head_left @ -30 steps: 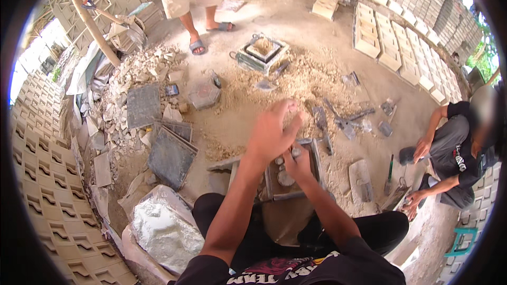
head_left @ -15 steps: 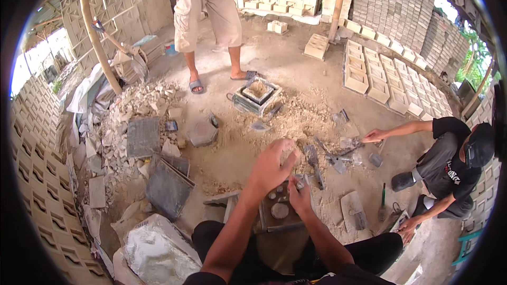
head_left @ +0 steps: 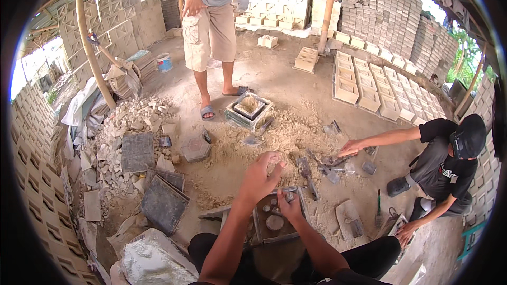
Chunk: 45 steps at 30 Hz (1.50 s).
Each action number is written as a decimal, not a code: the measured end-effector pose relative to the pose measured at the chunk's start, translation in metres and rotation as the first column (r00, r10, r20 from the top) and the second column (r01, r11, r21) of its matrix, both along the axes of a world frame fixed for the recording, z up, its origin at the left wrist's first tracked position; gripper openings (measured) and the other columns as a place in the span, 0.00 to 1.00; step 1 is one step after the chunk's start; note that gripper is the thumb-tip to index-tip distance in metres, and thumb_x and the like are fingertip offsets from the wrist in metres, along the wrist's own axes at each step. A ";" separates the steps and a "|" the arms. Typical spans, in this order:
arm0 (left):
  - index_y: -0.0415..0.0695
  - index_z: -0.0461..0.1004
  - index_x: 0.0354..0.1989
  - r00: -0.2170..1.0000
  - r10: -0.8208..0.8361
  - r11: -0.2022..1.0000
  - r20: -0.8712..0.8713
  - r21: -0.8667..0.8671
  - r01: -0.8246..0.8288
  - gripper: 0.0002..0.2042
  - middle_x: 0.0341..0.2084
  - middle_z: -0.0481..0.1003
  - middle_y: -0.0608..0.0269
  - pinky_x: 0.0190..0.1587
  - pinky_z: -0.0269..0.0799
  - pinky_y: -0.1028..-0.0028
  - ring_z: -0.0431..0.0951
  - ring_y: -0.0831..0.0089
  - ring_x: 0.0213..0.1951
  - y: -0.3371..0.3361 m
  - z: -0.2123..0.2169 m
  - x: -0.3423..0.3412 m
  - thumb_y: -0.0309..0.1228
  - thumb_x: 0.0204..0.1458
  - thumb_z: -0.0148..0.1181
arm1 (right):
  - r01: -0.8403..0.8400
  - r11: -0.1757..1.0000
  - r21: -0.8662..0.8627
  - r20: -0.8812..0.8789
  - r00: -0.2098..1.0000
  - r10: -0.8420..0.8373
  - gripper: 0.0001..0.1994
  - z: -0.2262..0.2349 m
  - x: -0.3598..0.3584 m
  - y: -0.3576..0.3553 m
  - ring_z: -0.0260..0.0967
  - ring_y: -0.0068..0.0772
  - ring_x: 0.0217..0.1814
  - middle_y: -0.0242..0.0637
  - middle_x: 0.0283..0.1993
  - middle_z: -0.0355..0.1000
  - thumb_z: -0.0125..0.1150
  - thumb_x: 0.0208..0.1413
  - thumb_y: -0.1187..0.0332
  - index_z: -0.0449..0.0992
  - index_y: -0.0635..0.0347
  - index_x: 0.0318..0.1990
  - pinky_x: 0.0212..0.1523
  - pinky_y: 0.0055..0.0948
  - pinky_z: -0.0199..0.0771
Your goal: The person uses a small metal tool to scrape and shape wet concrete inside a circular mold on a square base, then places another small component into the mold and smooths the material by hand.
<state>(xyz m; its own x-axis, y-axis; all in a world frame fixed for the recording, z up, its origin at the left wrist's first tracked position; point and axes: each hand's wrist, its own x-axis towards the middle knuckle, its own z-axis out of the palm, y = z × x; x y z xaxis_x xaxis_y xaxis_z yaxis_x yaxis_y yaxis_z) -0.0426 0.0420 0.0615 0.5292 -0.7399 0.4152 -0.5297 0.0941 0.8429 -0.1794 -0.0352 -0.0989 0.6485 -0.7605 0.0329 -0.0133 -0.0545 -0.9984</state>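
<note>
My left hand point(head_left: 261, 178) hovers over the far edge of a shallow dark tray point(head_left: 285, 236), fingers apart and slightly curled, nothing seen in them. Beside it, my right hand point(head_left: 290, 208) is closed around a small round grey piece point(head_left: 289, 197), its kind too small to make out. Inside the tray lie a larger round disc point(head_left: 274, 222) and several smaller round pieces, partly covered by my hands. Past the tray, a trowel-like tool point(head_left: 306, 174) rests on the dusty ground.
Ahead, a square mould point(head_left: 248, 108) stands amid loose sandy powder. Rubble point(head_left: 116, 150) and dark slabs point(head_left: 165, 203) lie left, near an open white sack point(head_left: 156, 258). A co-worker point(head_left: 449, 171) crouches right; another person point(head_left: 211, 37) stands beyond the mould. Block rows point(head_left: 369, 84) fill the far right.
My view has shifted, and both hands stay over the tray. The standing person has stepped nearer the mould. The crouching co-worker's outstretched hand has moved left over the tools.
</note>
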 end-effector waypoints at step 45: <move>0.35 0.74 0.44 0.994 0.103 0.995 -0.025 0.009 -0.103 0.13 0.36 0.79 0.48 0.44 0.73 0.69 0.82 0.62 0.42 0.016 0.016 0.020 0.33 0.58 0.58 | 0.031 1.000 -0.007 0.046 0.998 -0.030 0.23 -0.003 0.014 -0.002 0.51 0.13 0.23 0.20 0.17 0.56 0.56 0.65 0.59 0.65 0.63 0.19 0.22 0.24 0.52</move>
